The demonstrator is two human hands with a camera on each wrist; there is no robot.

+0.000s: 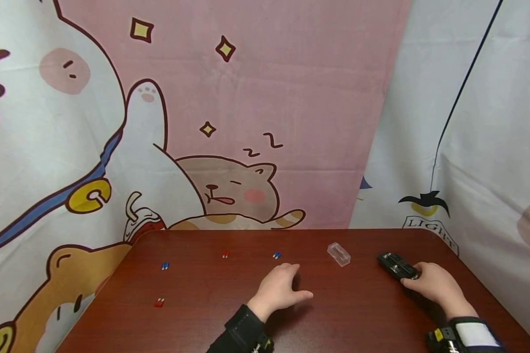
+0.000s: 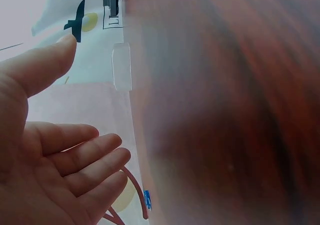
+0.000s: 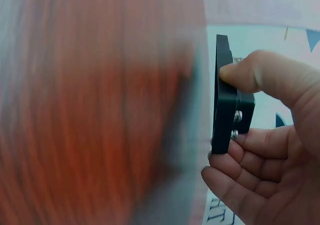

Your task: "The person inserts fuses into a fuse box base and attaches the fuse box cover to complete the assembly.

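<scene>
My right hand (image 1: 437,287) pinches a flat black device (image 1: 397,265) with small silver metal parts between thumb and fingers. In the right wrist view, the black device (image 3: 227,102) stands on edge in the fingers, silver knobs toward the palm. Whether it touches the table I cannot tell. My left hand (image 1: 280,289) reaches over the table's middle with fingers extended and thumb spread, holding nothing. Just beyond its fingertips lies a small blue piece with white or silver ends (image 1: 277,255). A clear plastic box (image 1: 339,254) sits between the two hands, farther back.
To the left, another small blue piece (image 1: 165,265) and two red ones, one near (image 1: 159,302) and one farther back (image 1: 225,255), lie scattered on the brown table (image 1: 194,323). A printed cartoon cloth (image 1: 313,122) hangs behind the table's far edge.
</scene>
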